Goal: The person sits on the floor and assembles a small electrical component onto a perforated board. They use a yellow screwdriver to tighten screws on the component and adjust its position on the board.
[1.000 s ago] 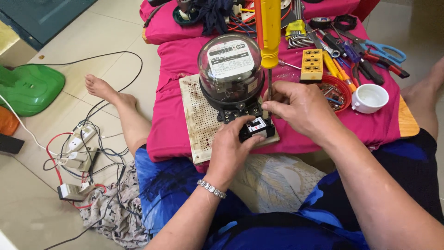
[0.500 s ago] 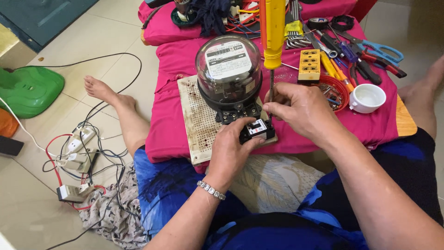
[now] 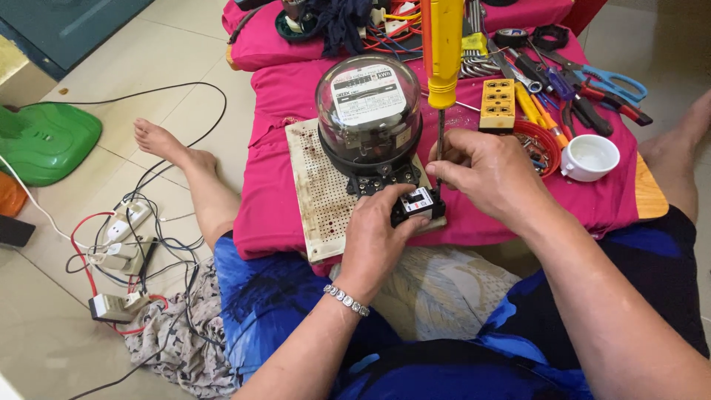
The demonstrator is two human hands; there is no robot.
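At frame centre the left hand (image 3: 378, 237) pins a small black breaker (image 3: 418, 205) against the perforated board (image 3: 318, 185), just below the glass-domed meter (image 3: 369, 111). The right hand (image 3: 492, 174) pinches the metal shaft of a yellow-handled screwdriver (image 3: 444, 52) — upright, tip down at the breaker's top. To the right lie a yellow socket block (image 3: 498, 105) and a white cup (image 3: 590, 157) on the pink cloth (image 3: 274, 178).
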